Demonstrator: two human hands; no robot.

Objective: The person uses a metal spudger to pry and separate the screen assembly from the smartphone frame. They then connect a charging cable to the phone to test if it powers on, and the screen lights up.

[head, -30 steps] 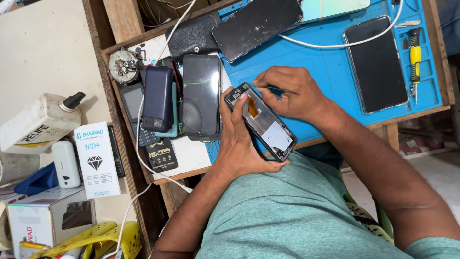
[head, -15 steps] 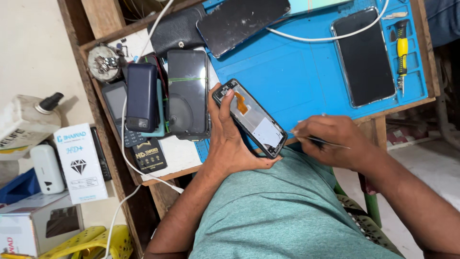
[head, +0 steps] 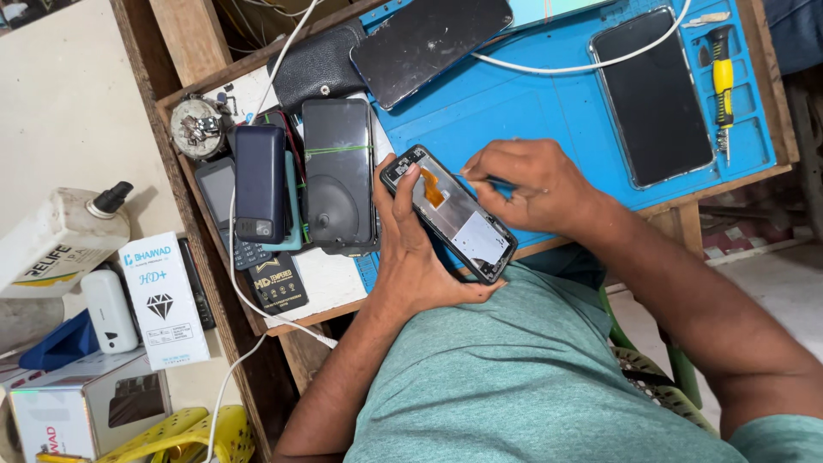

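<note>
Opened phone (head: 449, 214) with its back off lies tilted in the left hand (head: 411, 257), clamped over the blue mat's (head: 549, 103) near edge. Right hand (head: 523, 184) pinches a thin tool (head: 470, 176) at its upper end.

The left hand (head: 416, 249) is curled, palm up, with its thumb on top and its fingers wrapped tight. The right hand (head: 531, 184) is pinched shut, fingertips together. Both bare arms bend in toward the body.
</note>
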